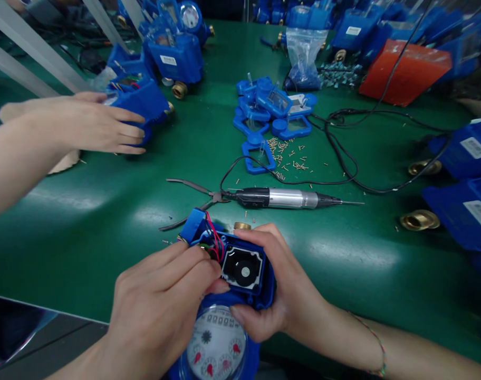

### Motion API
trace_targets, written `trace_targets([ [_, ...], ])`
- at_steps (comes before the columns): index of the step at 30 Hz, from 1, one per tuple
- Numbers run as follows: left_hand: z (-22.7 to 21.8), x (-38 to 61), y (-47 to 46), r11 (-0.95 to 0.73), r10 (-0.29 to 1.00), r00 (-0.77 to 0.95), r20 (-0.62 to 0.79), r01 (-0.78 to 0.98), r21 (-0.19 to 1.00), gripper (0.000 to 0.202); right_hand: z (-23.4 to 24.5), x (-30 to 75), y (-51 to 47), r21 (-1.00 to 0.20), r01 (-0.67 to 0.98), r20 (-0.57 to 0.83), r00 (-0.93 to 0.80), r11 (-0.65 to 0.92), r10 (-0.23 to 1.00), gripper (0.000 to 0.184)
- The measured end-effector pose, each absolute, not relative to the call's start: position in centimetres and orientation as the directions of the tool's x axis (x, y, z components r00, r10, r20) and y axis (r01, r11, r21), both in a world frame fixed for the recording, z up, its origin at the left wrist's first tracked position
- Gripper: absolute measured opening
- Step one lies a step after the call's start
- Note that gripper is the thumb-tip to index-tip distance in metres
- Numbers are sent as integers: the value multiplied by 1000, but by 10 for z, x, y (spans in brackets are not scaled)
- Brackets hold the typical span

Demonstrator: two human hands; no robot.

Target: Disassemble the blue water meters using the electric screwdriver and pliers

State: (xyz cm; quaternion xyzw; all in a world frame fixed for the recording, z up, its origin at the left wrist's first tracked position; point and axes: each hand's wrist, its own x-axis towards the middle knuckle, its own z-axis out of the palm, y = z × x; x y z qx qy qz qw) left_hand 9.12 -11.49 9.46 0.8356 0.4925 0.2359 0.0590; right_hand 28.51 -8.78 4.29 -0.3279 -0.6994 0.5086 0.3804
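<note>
A: Fingers (187,259) of the left hand (157,311) are bunched narrow, tips down among the red and black wires (214,238). Whether they pinch one is hidden.
B: And the right hand (282,287)?
A: Closed around the side of the water meter (242,270), thumb low beside the dial (217,345). The meter is at the near edge of the green table (86,221), its compartment open, and the dial seems to hang past the edge.
B: So a slack grip could tip it off.
A: Yes. A hard tug on those thin wires might also pull a joint loose.
B: Further out?
A: The electric screwdriver (282,199) lies just beyond, touching the pliers (193,189). An elbow catching its cable (343,158) could drag it into the meter. The loose screws (288,158) by the blue covers (272,108) could scatter. A co-worker's hand (90,125) rests on another meter (143,97), well apart.
</note>
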Motion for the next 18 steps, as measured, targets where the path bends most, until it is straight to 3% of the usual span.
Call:
trace_targets([
  [3,95,92,-115,-479,872,377,311,788,387,19,43,286,-86,-965,61,187,-515,254,836,76],
  [14,92,92,-115,-445,885,345,312,824,351,20,47,285,-86,-960,69,196,-523,270,829,75],
  [18,93,93,-114,-417,900,315,301,820,392,18,47,285,-87,-963,63,192,-521,262,832,74],
])
